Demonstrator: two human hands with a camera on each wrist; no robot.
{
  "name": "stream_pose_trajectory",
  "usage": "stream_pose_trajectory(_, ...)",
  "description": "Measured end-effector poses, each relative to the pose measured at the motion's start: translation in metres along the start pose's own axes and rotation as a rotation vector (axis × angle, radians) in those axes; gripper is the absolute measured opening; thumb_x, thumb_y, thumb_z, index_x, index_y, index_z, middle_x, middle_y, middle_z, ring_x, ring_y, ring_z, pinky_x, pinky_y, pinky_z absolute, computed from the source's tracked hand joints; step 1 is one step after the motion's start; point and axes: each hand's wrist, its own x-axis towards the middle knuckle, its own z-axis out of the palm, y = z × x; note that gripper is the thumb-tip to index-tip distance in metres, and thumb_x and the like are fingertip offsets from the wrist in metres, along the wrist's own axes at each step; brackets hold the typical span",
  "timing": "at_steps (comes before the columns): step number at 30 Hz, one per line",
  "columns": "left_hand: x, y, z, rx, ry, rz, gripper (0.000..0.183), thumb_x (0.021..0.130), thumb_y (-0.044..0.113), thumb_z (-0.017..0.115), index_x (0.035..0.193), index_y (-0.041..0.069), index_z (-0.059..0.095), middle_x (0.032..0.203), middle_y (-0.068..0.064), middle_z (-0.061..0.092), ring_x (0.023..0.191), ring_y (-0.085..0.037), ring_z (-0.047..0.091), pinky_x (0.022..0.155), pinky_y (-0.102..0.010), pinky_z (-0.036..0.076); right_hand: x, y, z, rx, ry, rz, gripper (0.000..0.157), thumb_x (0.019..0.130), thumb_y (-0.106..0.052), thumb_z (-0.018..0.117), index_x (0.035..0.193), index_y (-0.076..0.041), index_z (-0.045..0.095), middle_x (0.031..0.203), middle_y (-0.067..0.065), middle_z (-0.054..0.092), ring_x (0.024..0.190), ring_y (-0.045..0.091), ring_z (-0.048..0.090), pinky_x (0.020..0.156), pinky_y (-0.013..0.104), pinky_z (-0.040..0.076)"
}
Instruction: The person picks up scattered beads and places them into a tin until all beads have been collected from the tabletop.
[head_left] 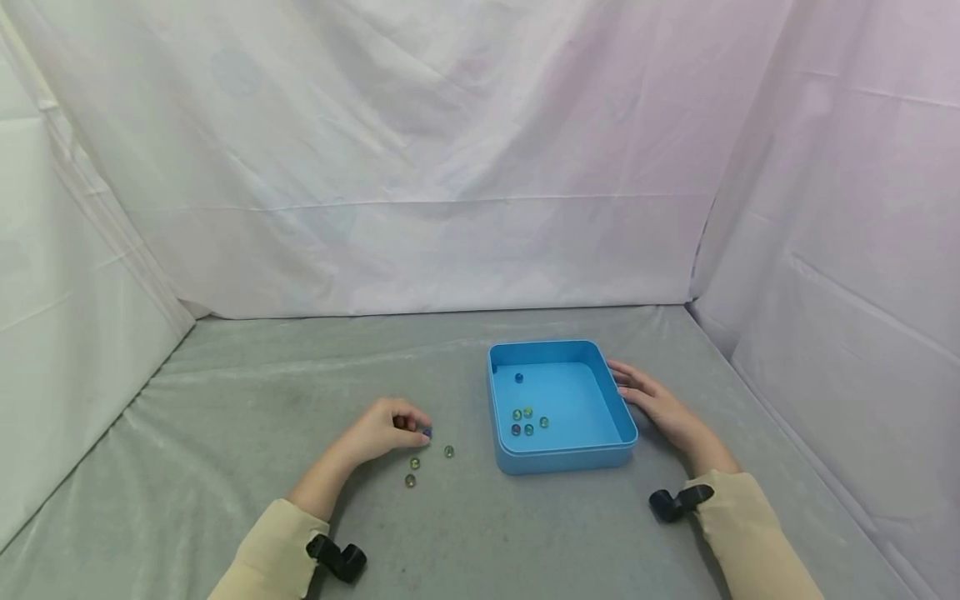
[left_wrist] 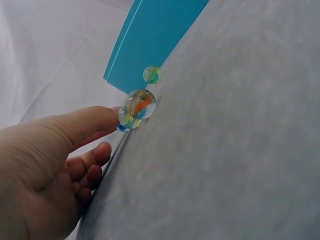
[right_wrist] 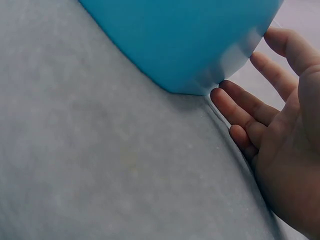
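Observation:
My left hand (head_left: 381, 432) pinches a blue marble (head_left: 427, 432) between thumb and index finger at the table surface. In the left wrist view only a sliver of that blue marble (left_wrist: 121, 128) shows, behind other marbles. Close by lie three clear marbles: a greenish one (head_left: 449, 451) to the right, a yellow-green one (head_left: 415, 463) and an orange-streaked one (left_wrist: 141, 104) nearer me. My right hand (head_left: 658, 410) touches the right side of a blue square box (head_left: 562, 461) with extended fingers. Inside the box are several marbles, including a dark blue one (head_left: 519, 378) and a greenish one (head_left: 543, 422).
Grey cloth (head_left: 247, 400) covers the table. White curtains (head_left: 420, 167) hang behind it and along both sides. The open-topped box stands right of the loose marbles, its walls low. Each sleeve cuff carries a black wrist camera (head_left: 337, 558).

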Motion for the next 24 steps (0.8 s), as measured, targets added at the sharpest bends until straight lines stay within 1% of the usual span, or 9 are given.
stream_pose_trajectory(5,0.0002,0.0006,0.0002,0.017,0.002,-0.004,0.016,0.080,0.010,0.077,0.095,0.004,0.074,0.079,0.000,0.058,0.068,-0.017,0.048,0.060,-0.029,0.041,-0.0004,-0.0004,-0.0003,-0.009,0.002,-0.001,0.058,0.100,-0.036,0.050,0.151,-0.017,0.029,0.151,0.019,0.030,0.139,0.042,0.018,0.101,0.069,0.013)
stream_pose_trajectory(6,0.0015,-0.0046,0.0009,0.019,0.001,-0.009,0.016,0.080,0.011,0.078,0.095,0.006,0.074,0.079,0.001,0.058,0.068,-0.017,0.049,0.061,-0.029,0.042,-0.0004,-0.0006,-0.0003,-0.010,0.002,0.000,0.059,0.100,-0.036,0.050,0.151,-0.017,0.029,0.151,0.019,0.030,0.139,0.042,0.018,0.101,0.069,0.013)
stream_pose_trajectory(15,0.0016,-0.0040,0.0038,0.026,0.021,-0.030,0.013,0.079,0.009,0.078,0.092,0.008,0.075,0.078,0.001,0.057,0.069,-0.017,0.049,0.061,-0.029,0.042,-0.0001,-0.0004,-0.0004,-0.007,-0.001,-0.003,0.058,0.100,-0.036,0.050,0.151,-0.017,0.030,0.151,0.019,0.029,0.139,0.042,0.018,0.101,0.069,0.012)
stream_pose_trajectory(24,0.0019,-0.0042,0.0048,0.054,0.036,-0.019,0.011,0.078,0.009,0.079,0.089,0.008,0.075,0.077,0.002,0.057,0.069,-0.017,0.049,0.062,-0.029,0.042,0.0010,0.0018,-0.0004,-0.009,0.004,0.005,0.059,0.099,-0.038,0.051,0.151,-0.017,0.030,0.151,0.019,0.029,0.139,0.042,0.019,0.101,0.068,0.014)
